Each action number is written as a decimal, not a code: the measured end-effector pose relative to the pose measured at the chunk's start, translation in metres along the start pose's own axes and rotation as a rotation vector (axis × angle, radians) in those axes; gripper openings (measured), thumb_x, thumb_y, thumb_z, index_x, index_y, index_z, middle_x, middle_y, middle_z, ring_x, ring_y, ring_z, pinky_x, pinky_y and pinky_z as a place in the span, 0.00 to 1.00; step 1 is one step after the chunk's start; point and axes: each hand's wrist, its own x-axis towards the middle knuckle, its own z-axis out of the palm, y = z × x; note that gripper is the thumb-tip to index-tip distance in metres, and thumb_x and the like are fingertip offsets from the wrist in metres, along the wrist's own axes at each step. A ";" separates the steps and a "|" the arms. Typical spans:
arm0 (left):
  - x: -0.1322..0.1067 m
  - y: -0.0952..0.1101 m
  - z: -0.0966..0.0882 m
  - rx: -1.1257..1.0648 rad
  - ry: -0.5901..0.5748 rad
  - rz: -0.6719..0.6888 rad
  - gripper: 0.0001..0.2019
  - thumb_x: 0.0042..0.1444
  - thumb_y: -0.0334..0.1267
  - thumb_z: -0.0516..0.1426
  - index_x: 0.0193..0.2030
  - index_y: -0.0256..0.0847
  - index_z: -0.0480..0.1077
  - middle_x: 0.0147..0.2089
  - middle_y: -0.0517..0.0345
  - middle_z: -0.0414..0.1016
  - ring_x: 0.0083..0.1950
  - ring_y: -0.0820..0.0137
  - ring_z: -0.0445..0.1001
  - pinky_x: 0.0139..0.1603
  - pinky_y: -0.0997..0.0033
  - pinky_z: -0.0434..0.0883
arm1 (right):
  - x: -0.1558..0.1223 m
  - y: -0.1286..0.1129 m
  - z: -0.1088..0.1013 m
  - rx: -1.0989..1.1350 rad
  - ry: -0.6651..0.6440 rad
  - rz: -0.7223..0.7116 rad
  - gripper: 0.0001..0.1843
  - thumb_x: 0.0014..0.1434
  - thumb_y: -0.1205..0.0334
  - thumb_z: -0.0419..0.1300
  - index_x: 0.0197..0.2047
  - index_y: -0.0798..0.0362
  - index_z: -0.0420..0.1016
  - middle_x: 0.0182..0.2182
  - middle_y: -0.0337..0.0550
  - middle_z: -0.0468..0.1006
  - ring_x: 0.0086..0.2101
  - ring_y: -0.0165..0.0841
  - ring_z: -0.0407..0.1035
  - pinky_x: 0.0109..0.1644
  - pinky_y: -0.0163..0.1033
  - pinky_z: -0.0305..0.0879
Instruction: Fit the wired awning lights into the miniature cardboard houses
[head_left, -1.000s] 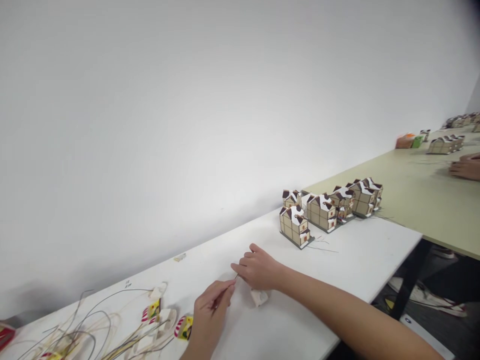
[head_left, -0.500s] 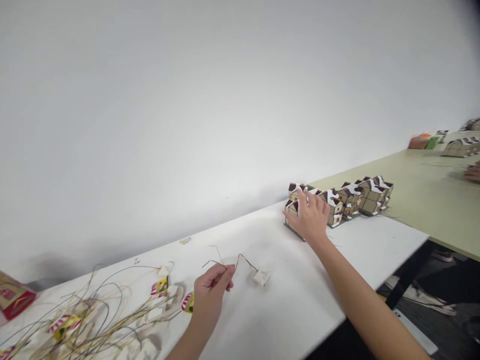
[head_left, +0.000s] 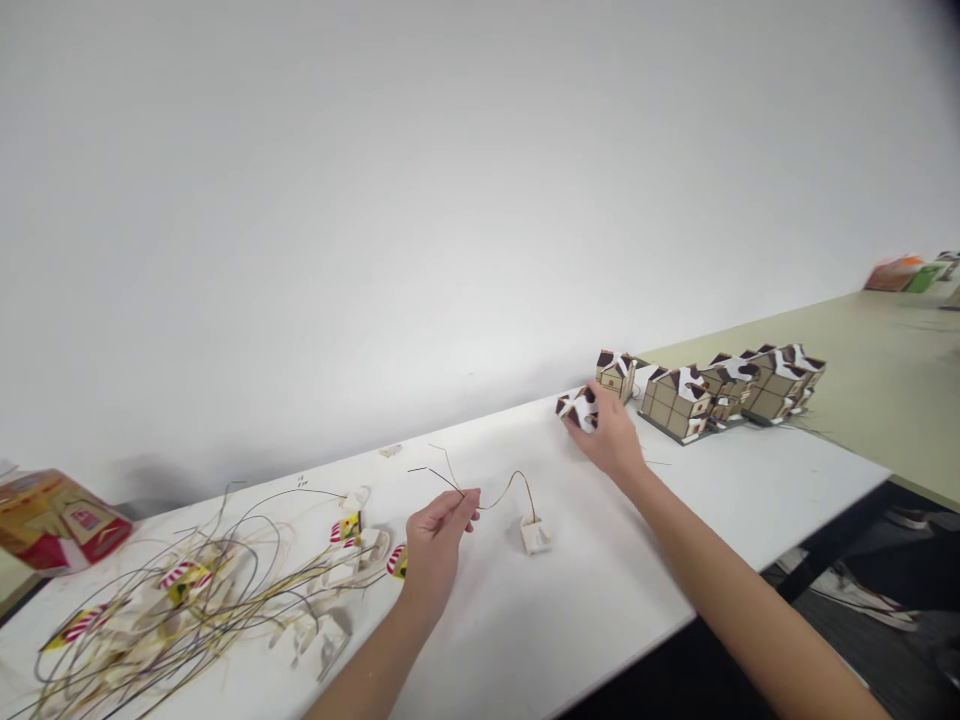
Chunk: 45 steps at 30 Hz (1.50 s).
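Note:
Between thumb and fingers, my left hand (head_left: 441,530) pinches thin wires (head_left: 517,478), one dark and one yellowish. At their far end a small white block (head_left: 535,535) hangs or rests just over the white table; I cannot tell which. My right hand (head_left: 611,435) is closed around a miniature house (head_left: 577,408) with a dark, snow-patched roof; its lower part is hidden by the fingers. Right behind that hand stands another little house (head_left: 616,375). To the right a row of similar model houses (head_left: 679,400) stands on dark bases.
A tangle of wires (head_left: 225,620) with white blocks and red-striped yellow pieces covers the left of the white table (head_left: 480,640). A red and tan bag (head_left: 64,520) stands at far left. Beyond the houses is a greenish table (head_left: 847,350). A shoe (head_left: 862,600) shows below.
My right hand has closed on a miniature house and drawn it left, apart from the row. My left hand still pinches the wires, and the view has turned slightly left.

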 end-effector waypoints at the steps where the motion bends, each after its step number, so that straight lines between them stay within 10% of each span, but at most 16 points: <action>1: -0.001 0.001 0.001 0.000 -0.016 -0.009 0.14 0.47 0.47 0.63 0.26 0.37 0.77 0.24 0.58 0.70 0.28 0.74 0.65 0.31 0.76 0.66 | -0.004 -0.008 0.005 -0.008 -0.024 -0.088 0.34 0.56 0.56 0.58 0.64 0.56 0.56 0.52 0.56 0.69 0.51 0.46 0.64 0.54 0.51 0.64; 13: -0.007 -0.003 0.006 -0.039 -0.246 -0.149 0.13 0.45 0.45 0.65 0.24 0.35 0.77 0.22 0.56 0.72 0.28 0.72 0.69 0.36 0.73 0.68 | -0.029 -0.080 0.023 0.022 -0.233 -0.779 0.25 0.58 0.74 0.49 0.60 0.57 0.62 0.52 0.56 0.68 0.55 0.43 0.60 0.58 0.53 0.62; 19: -0.004 -0.005 0.004 -0.152 -0.255 -0.139 0.14 0.48 0.46 0.64 0.23 0.35 0.75 0.21 0.59 0.69 0.27 0.75 0.65 0.33 0.76 0.66 | -0.039 -0.088 0.023 0.098 -0.240 -0.881 0.19 0.63 0.67 0.52 0.58 0.55 0.64 0.52 0.53 0.69 0.58 0.42 0.58 0.61 0.52 0.60; 32: 0.005 -0.001 -0.002 -0.010 0.156 0.030 0.20 0.37 0.47 0.68 0.36 0.35 0.80 0.26 0.53 0.77 0.25 0.72 0.69 0.26 0.73 0.71 | -0.041 -0.086 0.014 0.496 -0.324 -1.092 0.25 0.67 0.56 0.48 0.61 0.63 0.59 0.54 0.59 0.68 0.61 0.40 0.55 0.63 0.50 0.59; 45: 0.013 -0.022 -0.010 -0.040 0.037 -0.019 0.15 0.46 0.45 0.65 0.39 0.38 0.80 0.40 0.51 0.81 0.41 0.66 0.76 0.46 0.69 0.73 | -0.039 -0.081 0.019 0.480 -0.250 -1.192 0.32 0.59 0.48 0.59 0.57 0.65 0.64 0.52 0.61 0.70 0.63 0.47 0.52 0.63 0.52 0.60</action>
